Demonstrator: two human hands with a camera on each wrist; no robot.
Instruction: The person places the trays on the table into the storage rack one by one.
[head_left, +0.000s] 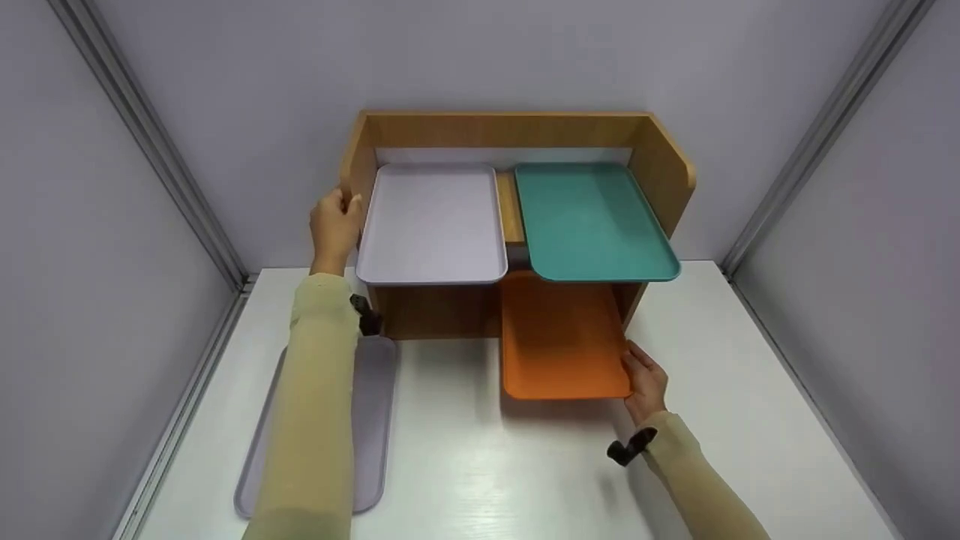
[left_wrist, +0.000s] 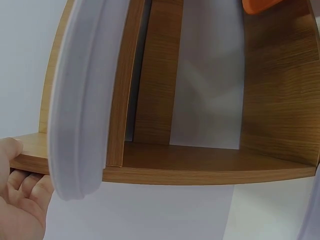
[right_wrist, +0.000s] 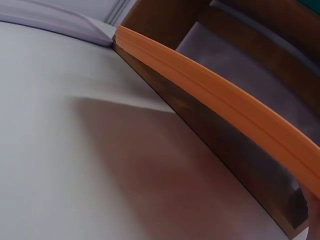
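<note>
A wooden shelf unit stands at the back of a white table. My left hand grips its left side panel; in the left wrist view the thumb lies on the panel and the fingers curl under it. A pale grey tray and a teal tray lie side by side on the top shelf. An orange tray sticks halfway out of the lower right compartment, and my right hand holds its front right corner. Its rim crosses the right wrist view, tilted above the table.
A second grey tray lies flat on the table at the left, partly under my left forearm. Grey walls with metal corner posts close in the table on three sides. The lower left compartment holds nothing I can see.
</note>
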